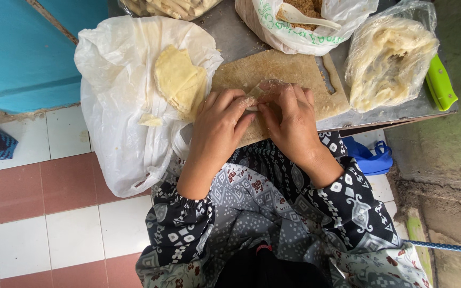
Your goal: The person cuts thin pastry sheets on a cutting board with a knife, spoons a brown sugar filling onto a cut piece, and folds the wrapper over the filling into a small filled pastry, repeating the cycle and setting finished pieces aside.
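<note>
Our patterned sleeves (273, 213) lowest, our left hand (217, 130) and right hand (292, 125) side by side, fingers pinching a thin wrapper (262, 90), we press it on the wooden board (284, 69)

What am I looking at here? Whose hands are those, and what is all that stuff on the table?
The camera sits on a person's head and looks down, so you see their own two hands. The left hand and right hand together pinch a thin pale wrapper on a wooden board. Beside it, a white plastic bag holds a stack of yellow sheets. Farther back are a bag of brown filling with a white spoon, and a clear bag of dough.
</note>
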Available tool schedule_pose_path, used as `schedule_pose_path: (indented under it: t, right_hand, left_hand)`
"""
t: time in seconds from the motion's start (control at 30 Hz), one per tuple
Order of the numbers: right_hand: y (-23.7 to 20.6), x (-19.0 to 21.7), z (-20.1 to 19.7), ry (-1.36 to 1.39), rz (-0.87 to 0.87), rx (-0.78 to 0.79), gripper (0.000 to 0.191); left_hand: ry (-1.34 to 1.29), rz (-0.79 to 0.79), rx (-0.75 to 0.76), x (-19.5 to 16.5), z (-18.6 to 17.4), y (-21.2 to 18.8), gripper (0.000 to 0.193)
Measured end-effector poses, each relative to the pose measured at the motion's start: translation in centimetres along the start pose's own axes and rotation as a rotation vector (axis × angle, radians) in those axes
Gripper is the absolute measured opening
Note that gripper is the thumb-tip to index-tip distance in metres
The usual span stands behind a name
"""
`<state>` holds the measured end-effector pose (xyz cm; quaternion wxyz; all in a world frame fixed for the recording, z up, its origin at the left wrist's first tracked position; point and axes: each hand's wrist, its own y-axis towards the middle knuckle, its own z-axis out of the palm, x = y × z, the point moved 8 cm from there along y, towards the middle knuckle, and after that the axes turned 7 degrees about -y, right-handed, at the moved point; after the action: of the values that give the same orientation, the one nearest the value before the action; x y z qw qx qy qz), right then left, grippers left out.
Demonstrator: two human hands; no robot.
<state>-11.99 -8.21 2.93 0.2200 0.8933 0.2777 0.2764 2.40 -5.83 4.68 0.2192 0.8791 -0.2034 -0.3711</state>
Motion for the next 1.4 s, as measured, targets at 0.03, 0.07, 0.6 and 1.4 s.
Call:
schedule_pose_path:
  t: [0.03,0.07,0.6,1.4]
  right_hand:
    - [0.0,0.0,-0.1,0.02,-0.001,0.0,0.037]
    - [0.0,-0.1,-0.2,0.038,0.0,-0.001,0.036]
    - [-1.3,2.8,-0.8,-0.203,-0.156,-0.088,0.048]
    - [4.5,0.6,-0.1,-0.212,-0.169,0.115,0.089]
  left_hand:
    - [0.002,-0.033,0.035,0.3,0.3,0.0,0.022]
    - [0.019,-0.029,0.035,0.3,0.4,0.1,0.02]
    - [0.457,-0.052,0.046,-2.3,2.0,-2.5,0.041]
    - [0.234,-0.396,-0.33,5.7,-10.9,-0.1,0.047]
